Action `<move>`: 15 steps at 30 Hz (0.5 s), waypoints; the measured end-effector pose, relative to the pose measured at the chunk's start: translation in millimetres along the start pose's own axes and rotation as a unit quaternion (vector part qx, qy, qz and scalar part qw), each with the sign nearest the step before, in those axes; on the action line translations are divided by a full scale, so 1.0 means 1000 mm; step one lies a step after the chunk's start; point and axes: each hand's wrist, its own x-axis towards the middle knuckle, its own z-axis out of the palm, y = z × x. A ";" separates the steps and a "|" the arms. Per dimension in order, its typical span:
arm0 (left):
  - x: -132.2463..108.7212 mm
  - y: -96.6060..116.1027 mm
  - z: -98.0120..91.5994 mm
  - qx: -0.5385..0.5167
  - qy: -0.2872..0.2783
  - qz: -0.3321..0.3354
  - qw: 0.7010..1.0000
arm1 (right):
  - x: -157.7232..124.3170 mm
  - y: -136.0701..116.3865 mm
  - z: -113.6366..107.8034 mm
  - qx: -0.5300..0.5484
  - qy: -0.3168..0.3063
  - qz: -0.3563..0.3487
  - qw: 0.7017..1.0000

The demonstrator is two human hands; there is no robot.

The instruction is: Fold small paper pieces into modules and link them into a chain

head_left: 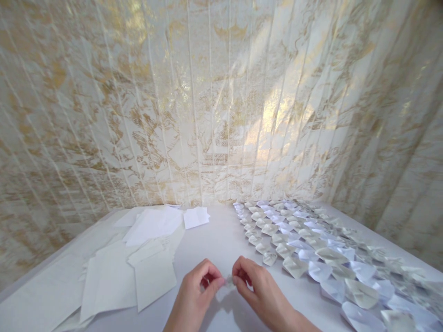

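Low in the middle of the view, a small folded paper piece (229,280) is held just above the white table. My left hand (200,288) pinches its left end between thumb and fingers. Its right end is pinched in my right hand (258,288). Much of the piece is hidden behind the fingertips, so its full shape cannot be made out. To the right stand rows of folded paper shapes (296,266), boat-like with raised sides, some white and some greyish. Left of my hands lie flat paper sheets (112,279) in loose, overlapping stacks.
Behind the table hangs a pale curtain (194,101) with a gold pattern, lit from behind. A small stack of white paper squares (196,217) lies near the table's (204,249) back edge. Larger white sheets (154,226) lie at the back left.
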 end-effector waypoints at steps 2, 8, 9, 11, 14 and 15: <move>0.002 0.003 0.004 -0.060 0.009 -0.016 0.998 | -0.003 0.004 -0.010 -0.020 0.006 0.016 1.000; 0.012 0.012 0.026 -0.039 -0.023 0.031 0.998 | -0.013 0.011 -0.038 -0.029 0.019 0.027 0.999; 0.014 0.014 0.030 -0.033 -0.028 0.039 0.998 | -0.014 0.010 -0.040 -0.023 0.020 0.024 0.999; 0.016 0.016 0.037 -0.031 -0.033 0.047 0.998 | -0.014 0.009 -0.045 -0.017 0.022 0.022 0.999; 0.017 0.020 0.043 -0.025 -0.036 0.049 0.998 | -0.013 0.014 -0.050 -0.003 0.028 0.055 0.998; 0.018 0.022 0.045 -0.023 -0.036 0.048 0.998 | -0.012 0.017 -0.051 0.008 0.032 0.070 0.997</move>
